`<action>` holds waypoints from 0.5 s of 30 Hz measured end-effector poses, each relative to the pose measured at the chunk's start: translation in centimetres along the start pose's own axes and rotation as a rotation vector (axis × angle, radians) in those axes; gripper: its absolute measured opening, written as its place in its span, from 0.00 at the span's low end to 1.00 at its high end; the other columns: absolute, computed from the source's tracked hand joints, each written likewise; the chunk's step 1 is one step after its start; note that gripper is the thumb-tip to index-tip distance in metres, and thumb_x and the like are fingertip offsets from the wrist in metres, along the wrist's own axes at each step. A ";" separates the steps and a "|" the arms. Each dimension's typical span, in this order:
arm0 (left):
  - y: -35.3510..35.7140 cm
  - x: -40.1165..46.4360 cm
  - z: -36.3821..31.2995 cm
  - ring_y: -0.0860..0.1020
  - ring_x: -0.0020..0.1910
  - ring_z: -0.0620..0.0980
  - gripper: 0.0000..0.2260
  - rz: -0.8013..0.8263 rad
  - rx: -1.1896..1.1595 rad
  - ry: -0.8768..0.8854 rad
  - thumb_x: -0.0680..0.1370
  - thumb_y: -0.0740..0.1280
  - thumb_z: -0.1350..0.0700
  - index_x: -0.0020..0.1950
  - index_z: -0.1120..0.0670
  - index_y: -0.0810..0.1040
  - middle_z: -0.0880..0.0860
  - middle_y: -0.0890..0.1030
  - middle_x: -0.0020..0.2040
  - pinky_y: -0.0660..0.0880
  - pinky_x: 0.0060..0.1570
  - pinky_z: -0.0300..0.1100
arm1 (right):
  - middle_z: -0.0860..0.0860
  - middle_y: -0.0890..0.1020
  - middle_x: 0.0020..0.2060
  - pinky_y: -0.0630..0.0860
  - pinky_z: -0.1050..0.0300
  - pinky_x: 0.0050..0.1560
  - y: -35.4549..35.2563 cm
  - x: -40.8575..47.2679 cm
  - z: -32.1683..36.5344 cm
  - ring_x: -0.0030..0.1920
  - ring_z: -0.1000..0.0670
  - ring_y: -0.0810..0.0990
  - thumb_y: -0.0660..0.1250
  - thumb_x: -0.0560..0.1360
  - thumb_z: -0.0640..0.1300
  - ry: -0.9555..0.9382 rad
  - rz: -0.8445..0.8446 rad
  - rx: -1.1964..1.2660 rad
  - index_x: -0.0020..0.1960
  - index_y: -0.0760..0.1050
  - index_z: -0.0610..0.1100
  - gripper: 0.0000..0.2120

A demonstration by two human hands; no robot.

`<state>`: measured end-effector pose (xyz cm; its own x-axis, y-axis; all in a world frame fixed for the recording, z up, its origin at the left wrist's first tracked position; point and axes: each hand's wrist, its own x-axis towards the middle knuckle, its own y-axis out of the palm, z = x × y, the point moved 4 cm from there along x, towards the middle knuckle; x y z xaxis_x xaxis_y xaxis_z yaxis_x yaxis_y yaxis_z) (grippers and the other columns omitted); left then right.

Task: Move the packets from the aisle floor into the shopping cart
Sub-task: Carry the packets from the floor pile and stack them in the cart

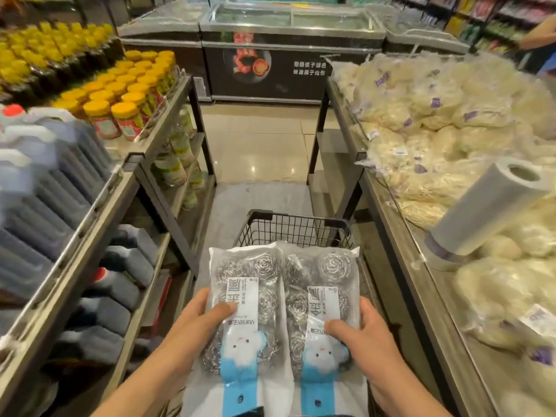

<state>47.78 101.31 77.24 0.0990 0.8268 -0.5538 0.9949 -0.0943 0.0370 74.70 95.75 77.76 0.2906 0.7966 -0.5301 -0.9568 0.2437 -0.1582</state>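
Packets, two of them, side by side over the cart (pixel 296 228), one in each hand; the left packet (pixel 246 299) and right packet (pixel 322 296) touch along their inner edges and hide most of the basket, so only its far wire wall shows past them. The cart sits in the aisle between the bottle shelf (pixel 99 206) on the left and the noodle counter (pixel 400 236) on the right; neither packet is on the floor now.

Handling-wise these look like nothing much; clear plastic bags of steel wool scrubbers, so I'd guess very light, squashy, a bit crinkly and slick on the outside, not fragile at all. The film probably slides under a loose pinch, so grabbing over the lumpy scrubbers beats grabbing the flat header end.

Left hand (pixel 198 320) grips its packet at the outer edge, thumb on top across the label, fingers underneath; right hand (pixel 361 332) does the mirror image. Both grips are on the near half, so the far ends could droop.
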 end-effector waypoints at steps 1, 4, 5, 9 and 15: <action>0.3 1.8 0.1 0.86 0.56 0.54 0.13 -0.004 0.034 0.004 0.81 0.70 0.57 0.66 0.51 0.78 0.51 0.88 0.57 0.77 0.65 0.59 | 0.53 0.89 0.46 0.82 0.37 0.59 0.2 1.8 -0.5 0.49 0.46 0.88 0.75 0.72 0.35 0.004 -0.005 -0.007 0.55 0.80 0.53 0.18; 1.3 8.1 1.6 0.87 0.53 0.50 0.13 0.031 0.110 0.020 0.82 0.70 0.56 0.66 0.50 0.77 0.49 0.87 0.57 0.80 0.59 0.52 | 0.51 0.89 0.44 0.83 0.38 0.56 0.7 7.6 -3.0 0.47 0.45 0.88 0.74 0.72 0.32 0.056 -0.057 -0.005 0.56 0.79 0.50 0.18; 1.4 10.1 2.5 0.87 0.51 0.49 0.13 0.015 0.109 0.019 0.82 0.70 0.57 0.66 0.50 0.76 0.50 0.87 0.56 0.80 0.55 0.49 | 0.50 0.89 0.43 0.83 0.37 0.56 0.9 9.4 -3.9 0.47 0.44 0.88 0.73 0.72 0.31 0.065 -0.069 0.008 0.55 0.79 0.49 0.18; 1.5 18.1 5.2 0.85 0.38 0.40 0.14 -0.109 0.124 0.067 0.82 0.70 0.58 0.63 0.45 0.72 0.42 0.83 0.48 0.76 0.38 0.36 | 0.49 0.89 0.43 0.84 0.37 0.54 1.9 17.5 -6.8 0.46 0.43 0.88 0.72 0.74 0.29 0.066 -0.090 0.041 0.56 0.80 0.48 0.17; 3.5 27.3 11.5 0.78 0.39 0.47 0.12 -0.254 0.363 0.111 0.85 0.63 0.58 0.67 0.47 0.70 0.47 0.81 0.49 0.73 0.35 0.42 | 0.51 0.86 0.53 0.84 0.41 0.52 4.2 27.5 -12.7 0.50 0.45 0.87 0.75 0.73 0.38 0.034 -0.195 0.028 0.68 0.70 0.57 0.29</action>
<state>53.73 117.19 52.68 -0.1255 0.9013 -0.4146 0.9178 -0.0532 -0.3934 78.61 111.72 51.93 0.4699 0.7138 -0.5192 -0.8817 0.4076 -0.2376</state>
